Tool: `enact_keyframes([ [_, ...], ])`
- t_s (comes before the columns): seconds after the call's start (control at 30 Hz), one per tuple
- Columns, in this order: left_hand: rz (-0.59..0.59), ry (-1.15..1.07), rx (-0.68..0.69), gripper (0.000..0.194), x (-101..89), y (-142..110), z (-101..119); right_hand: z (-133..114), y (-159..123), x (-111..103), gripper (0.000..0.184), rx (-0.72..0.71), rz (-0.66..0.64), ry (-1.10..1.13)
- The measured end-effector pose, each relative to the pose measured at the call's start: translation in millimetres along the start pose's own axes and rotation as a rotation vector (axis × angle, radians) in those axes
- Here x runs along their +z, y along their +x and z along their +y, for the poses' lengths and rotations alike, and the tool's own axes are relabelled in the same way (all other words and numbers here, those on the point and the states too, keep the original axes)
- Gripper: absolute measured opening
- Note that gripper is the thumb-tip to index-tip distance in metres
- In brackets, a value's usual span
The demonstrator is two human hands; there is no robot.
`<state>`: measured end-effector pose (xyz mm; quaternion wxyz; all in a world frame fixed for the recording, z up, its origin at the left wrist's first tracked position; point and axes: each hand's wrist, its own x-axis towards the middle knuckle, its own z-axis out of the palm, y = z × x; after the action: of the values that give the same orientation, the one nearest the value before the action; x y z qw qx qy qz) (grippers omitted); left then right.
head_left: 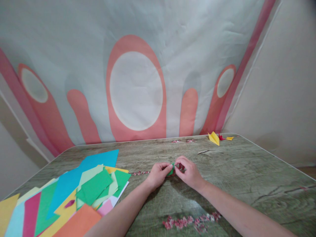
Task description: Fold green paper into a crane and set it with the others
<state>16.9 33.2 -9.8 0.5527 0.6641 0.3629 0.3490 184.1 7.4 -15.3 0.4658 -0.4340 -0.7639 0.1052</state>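
Both my hands meet over the middle of the wood-patterned table (pixel 247 171). My left hand (pixel 158 174) and my right hand (pixel 189 171) pinch a small folded piece of green paper (pixel 172 169) between their fingertips. The paper is mostly hidden by my fingers, and something reddish shows just under it. Both forearms reach in from the bottom edge.
A loose heap of coloured paper sheets (pixel 74 194) covers the table's left front: blue, green, yellow, orange, pink. Small yellow and red folded paper pieces (pixel 214 138) lie at the far right edge. A patterned pink and grey cloth (pixel 135 89) hangs behind the table.
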Motion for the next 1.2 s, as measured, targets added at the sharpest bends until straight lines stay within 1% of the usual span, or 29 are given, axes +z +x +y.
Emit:
enact_keyframes([
  [0.3, 0.038, -0.012, 0.020, 0.040, 0.0, -0.9, 0.1, -0.8, 1.0, 0.3, 0.010, -0.020, 0.040, -0.052],
  [0.53, 0.071, -0.071, 0.020, 0.034, 2.9, -1.1, -0.1, 0.5, 0.5, 1.6, 0.009, -0.052, 0.103, -0.063],
  [0.77, 0.091, -0.123, 0.022, 0.028, 4.6, -3.4, 3.9, -0.4, 0.3, 2.7, 0.007, -0.030, 0.110, 0.000],
  [1.03, 0.126, -0.141, -0.023, 0.035, 7.3, -4.0, 8.8, -4.1, 0.6, 0.8, 0.008, -0.003, 0.085, 0.079],
  [1.2, 0.133, -0.165, -0.029, 0.034, 7.2, -3.8, 9.4, -4.5, 1.8, 0.8, 0.007, 0.028, 0.091, 0.127],
])
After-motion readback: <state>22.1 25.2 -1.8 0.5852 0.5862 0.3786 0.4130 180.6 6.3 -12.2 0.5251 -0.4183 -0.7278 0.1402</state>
